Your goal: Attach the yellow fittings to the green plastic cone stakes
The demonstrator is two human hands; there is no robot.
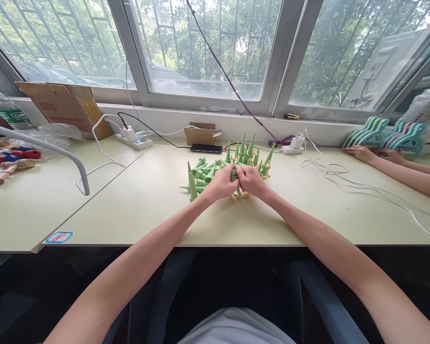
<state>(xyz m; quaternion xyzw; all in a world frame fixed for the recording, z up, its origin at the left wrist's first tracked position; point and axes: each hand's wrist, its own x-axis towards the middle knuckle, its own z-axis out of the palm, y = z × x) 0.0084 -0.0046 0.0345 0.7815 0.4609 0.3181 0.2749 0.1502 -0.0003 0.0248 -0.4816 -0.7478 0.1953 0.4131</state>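
Both of my hands meet over a pile of green plastic pieces on the table. My left hand (pixel 222 182) and my right hand (pixel 252 181) are closed on a green cone-shaped piece (pixel 233 175), whose pointed end shows below the fingers. The fingers hide most of it. Loose green pieces (pixel 200 175) lie to the left of my hands, and one green cone (pixel 192 187) stands upright there. Behind my hands several green spikes (pixel 242 147) point up. Small yellow pieces (pixel 268 168) sit at the right side of the pile, with others (pixel 244 194) under my hands.
A dark phone (pixel 206 148) and a small cardboard box (pixel 201 134) lie behind the pile. Power strips (pixel 134 140) and cables (pixel 329 169) run along the back and right. At far right another person's hands (pixel 361 154) touch pastel hangers (pixel 369 131). Wooden toys (pixel 12 162) lie left.
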